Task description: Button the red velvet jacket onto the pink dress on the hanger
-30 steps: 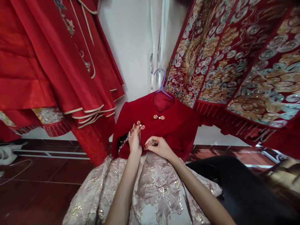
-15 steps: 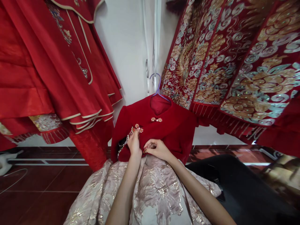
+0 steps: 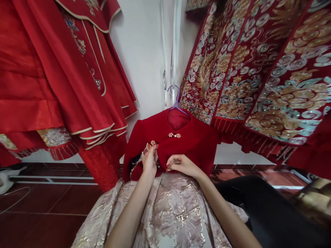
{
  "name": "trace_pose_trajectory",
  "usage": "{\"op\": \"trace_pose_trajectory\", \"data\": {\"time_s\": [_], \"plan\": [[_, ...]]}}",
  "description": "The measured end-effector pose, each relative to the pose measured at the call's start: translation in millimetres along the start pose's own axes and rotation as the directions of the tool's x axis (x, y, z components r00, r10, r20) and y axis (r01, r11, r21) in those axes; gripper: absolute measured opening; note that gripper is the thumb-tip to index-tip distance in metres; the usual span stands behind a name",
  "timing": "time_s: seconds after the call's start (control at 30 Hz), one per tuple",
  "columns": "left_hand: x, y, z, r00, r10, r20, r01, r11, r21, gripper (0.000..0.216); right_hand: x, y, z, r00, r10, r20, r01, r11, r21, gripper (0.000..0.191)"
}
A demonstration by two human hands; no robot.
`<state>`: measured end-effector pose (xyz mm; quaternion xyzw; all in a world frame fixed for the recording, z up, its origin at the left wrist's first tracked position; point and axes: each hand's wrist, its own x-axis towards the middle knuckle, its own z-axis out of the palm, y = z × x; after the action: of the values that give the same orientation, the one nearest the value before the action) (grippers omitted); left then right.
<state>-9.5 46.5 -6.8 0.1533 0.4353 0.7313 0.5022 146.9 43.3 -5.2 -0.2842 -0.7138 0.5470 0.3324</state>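
Note:
A short red velvet jacket (image 3: 196,151) hangs on a purple hanger (image 3: 177,100), with a floral beaded clasp (image 3: 174,135) lying across its front below the neckline. My left hand (image 3: 150,161) is closed on a beaded ornament (image 3: 149,146) at the jacket's left side; a strand of beads trails down from it. My right hand (image 3: 184,165) pinches a small gold floral clasp piece (image 3: 169,168) at the jacket's lower front. Another small clasp piece shows beside my left fingers, partly hidden.
Below my hands, pale metallic floral fabric (image 3: 178,210) spreads over my lap. Red garments with cream piping (image 3: 74,79) hang at left. A heavily embroidered red garment (image 3: 248,75) hangs at right. A black padded seat (image 3: 263,210) stands at lower right.
My right hand has drawn the small clasp piece to the right, away from my left hand. My left hand stays closed on the beaded ornament. The whole view has shifted slightly.

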Motion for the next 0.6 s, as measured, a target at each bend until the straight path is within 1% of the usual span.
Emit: {"op": "trace_pose_trajectory", "data": {"time_s": [0.03,0.07,0.1,0.13,0.17,0.2,0.23,0.27,0.3,0.33,0.37,0.4,0.43,0.47,0.5,0.53,0.6], "plan": [[-1.4,3.0,0.4,0.998,-0.035,0.056,0.033,0.999,0.034,0.008,-2.9,-5.2,-6.1,1.0,-0.002,-0.004,0.002,1.0,0.0,0.011],[-2.2,6.2,1.2,0.99,-0.052,0.127,0.04,0.994,0.101,0.015,-5.8,-10.2,-12.1,1.0,-0.009,-0.015,0.009,1.0,-0.001,0.011],[-2.1,9.5,2.2,0.979,-0.054,0.199,0.016,0.983,0.185,0.023,-8.6,-14.8,-18.0,0.999,-0.02,-0.032,0.02,1.0,-0.001,0.012],[-1.1,12.7,3.7,0.966,-0.029,0.257,-0.044,0.961,0.273,0.028,-11.4,-19.1,-23.7,0.998,-0.033,-0.054,0.032,0.999,-0.002,0.013],[0.7,16.0,5.8,0.951,0.034,0.308,-0.147,0.924,0.353,0.029,-14.2,-22.9,-29.2,0.996,-0.044,-0.081,0.044,0.999,-0.005,0.014],[3.0,19.3,8.3,0.927,0.135,0.351,-0.284,0.862,0.42,0.027,-17.0,-26.4,-34.4,0.993,-0.054,-0.108,0.053,0.999,-0.012,0.016],[5.5,22.6,11.3,0.882,0.259,0.393,-0.436,0.765,0.475,0.026,-20.0,-29.6,-39.3,0.989,-0.061,-0.132,0.059,0.998,-0.022,0.016],[7.6,25.8,14.8,0.813,0.378,0.443,-0.577,0.629,0.521,0.026,-23.2,-32.6,-43.9,0.987,-0.065,-0.148,0.061,0.998,-0.031,0.016],[8.8,29.0,18.9,0.725,0.462,0.512,-0.689,0.466,0.555,0.028,-26.7,-35.5,-47.9,0.987,-0.063,-0.15,0.058,0.998,-0.037,0.014],[9.0,32.0,23.4,0.632,0.498,0.594,-0.767,0.293,0.571,0.03,-30.4,-38.3,-51.4,0.99,-0.056,-0.132,0.051,0.998,-0.041,0.012],[8.1,34.9,28.5,0.546,0.489,0.68,-0.815,0.125,0.565,0.031,-34.0,-40.9,-54.2,0.994,-0.047,-0.094,0.042,0.998,-0.047,0.01],[6.3,37.6,33.9,0.47,0.452,0.758,-0.842,-0.029,0.539,0.03,-37.5,-43.3,-56.3,0.999,-0.036,-0.038,0.034,0.998,-0.054,0.009],[4.1,40.1,39.5,0.403,0.402,0.822,-0.852,-0.164,0.497,0.03,-40.7,-45.4,-57.7,0.999,-0.026,0.023,0.027,0.998,-0.063,0.009],[1.8,42.5,45.2,0.345,0.358,0.867,-0.848,-0.277,0.452,0.03,-43.4,-47.2,-58.5,0.997,-0.017,0.078,0.022,0.997,-0.074,0.008],[-0.1,44.8,50.6,0.3,0.326,0.897,-0.834,-0.367,0.412,0.03,-45.7,-48.8,-58.9,0.993,-0.01,0.119,0.02,0.996,-0.085,0.008],[-1.3,47.2,55.5,0.264,0.301,0.916,-0.816,-0.437,0.378,0.029,-47.5,-50.1,-59.1,0.99,-0.007,0.144,0.021,0.995,-0.095,0.009],[-1.3,51.9,63.5,0.209,0.253,0.945,-0.793,-0.521,0.315,0.024,-50.1,-52.4,-59.6,0.987,-0.008,0.161,0.027,0.993,-0.115,0.01]]}}
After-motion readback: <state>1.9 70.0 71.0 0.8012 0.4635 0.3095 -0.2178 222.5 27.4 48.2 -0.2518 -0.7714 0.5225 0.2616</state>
